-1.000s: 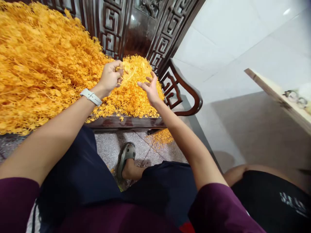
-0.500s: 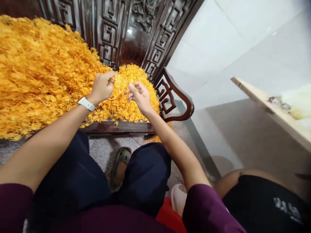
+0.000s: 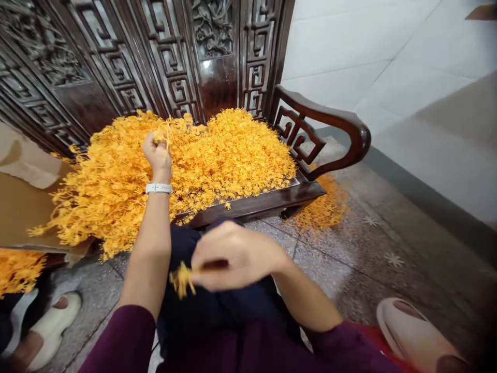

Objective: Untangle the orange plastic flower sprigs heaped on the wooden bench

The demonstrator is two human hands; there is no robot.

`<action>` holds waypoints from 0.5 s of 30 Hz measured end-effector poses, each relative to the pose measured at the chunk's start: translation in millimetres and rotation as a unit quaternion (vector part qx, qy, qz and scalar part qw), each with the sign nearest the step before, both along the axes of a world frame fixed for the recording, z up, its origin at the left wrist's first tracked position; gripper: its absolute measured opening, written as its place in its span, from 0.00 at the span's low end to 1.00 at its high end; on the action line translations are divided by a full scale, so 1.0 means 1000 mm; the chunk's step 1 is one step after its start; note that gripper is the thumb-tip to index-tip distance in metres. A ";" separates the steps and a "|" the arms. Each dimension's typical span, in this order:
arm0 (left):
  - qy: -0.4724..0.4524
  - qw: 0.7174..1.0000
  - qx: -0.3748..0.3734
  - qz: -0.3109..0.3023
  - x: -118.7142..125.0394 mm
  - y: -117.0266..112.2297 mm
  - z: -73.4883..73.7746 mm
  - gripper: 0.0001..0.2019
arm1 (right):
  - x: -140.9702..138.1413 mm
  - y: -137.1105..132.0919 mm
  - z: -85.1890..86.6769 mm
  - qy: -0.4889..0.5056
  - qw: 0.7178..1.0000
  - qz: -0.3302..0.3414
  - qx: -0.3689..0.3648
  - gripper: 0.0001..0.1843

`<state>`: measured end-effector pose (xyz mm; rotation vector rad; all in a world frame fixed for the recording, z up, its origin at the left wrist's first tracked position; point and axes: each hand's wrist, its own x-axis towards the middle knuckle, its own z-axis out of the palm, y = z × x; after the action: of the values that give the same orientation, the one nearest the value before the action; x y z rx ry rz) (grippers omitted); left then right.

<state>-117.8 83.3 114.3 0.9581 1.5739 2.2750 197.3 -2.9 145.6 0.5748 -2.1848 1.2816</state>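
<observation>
A large heap of orange plastic sprigs covers the seat of a dark carved wooden bench. My left hand, with a white watch on the wrist, is raised over the heap and closed on a sprig of the orange pieces. My right hand is low over my lap, blurred by motion, its fingers pinched on a small orange sprig that sticks out to the left.
The bench's curved armrest stands at the right. More orange pieces lie on the speckled floor beside it. A cardboard sheet lies at the left. Pale slippers on other people's feet show at bottom left and bottom right.
My right hand has pulled back from the heap to my lap with a small sprig in it. My left hand stays on the heap. The view has swung left and pulled back.
</observation>
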 end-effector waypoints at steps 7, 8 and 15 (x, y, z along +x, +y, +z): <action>-0.164 0.980 0.089 -0.067 0.011 -0.038 0.019 0.06 | -0.033 0.057 -0.037 -0.001 0.862 -0.007 -0.507 0.20; -0.184 0.976 0.090 -0.074 0.013 -0.040 0.021 0.07 | -0.043 0.059 -0.046 0.017 0.808 -0.030 -0.589 0.17; -0.197 0.965 0.038 -0.169 0.024 -0.049 0.029 0.08 | -0.071 0.028 -0.087 -0.059 0.584 -0.039 -0.809 0.08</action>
<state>-93.3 34.6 142.9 0.6715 1.0752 2.1272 125.9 24.6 58.7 -0.4043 -0.3003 2.4814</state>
